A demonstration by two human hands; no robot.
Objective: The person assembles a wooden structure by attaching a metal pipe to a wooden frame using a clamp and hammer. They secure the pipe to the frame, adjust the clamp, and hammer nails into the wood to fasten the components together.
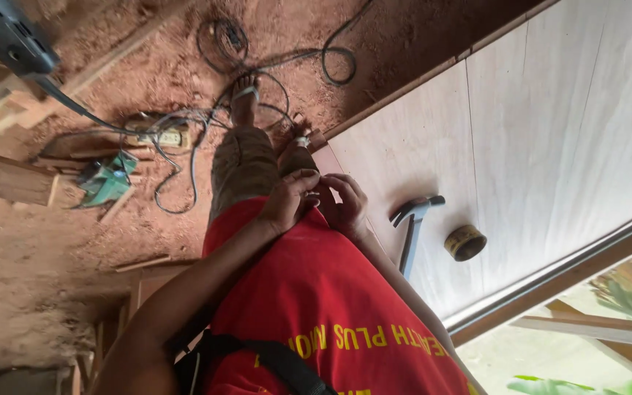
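We pinch something too small to identify between left hand (290, 201) and right hand (345, 205), beside the pale plywood sheet (535, 132), above the red dirt floor (53, 249).

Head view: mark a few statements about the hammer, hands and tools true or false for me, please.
1. The hammer lies on the pale panel. True.
2. The right hand holds the hammer. False: the hammer lies apart from it; the right hand meets the left hand at the panel's edge.
3. A round tin sits on the panel beside the hammer. True.
4. The green tool lies on the panel. False: it lies on the dirt ground, left of the legs.
5. Cables lie on the ground near the feet. True.
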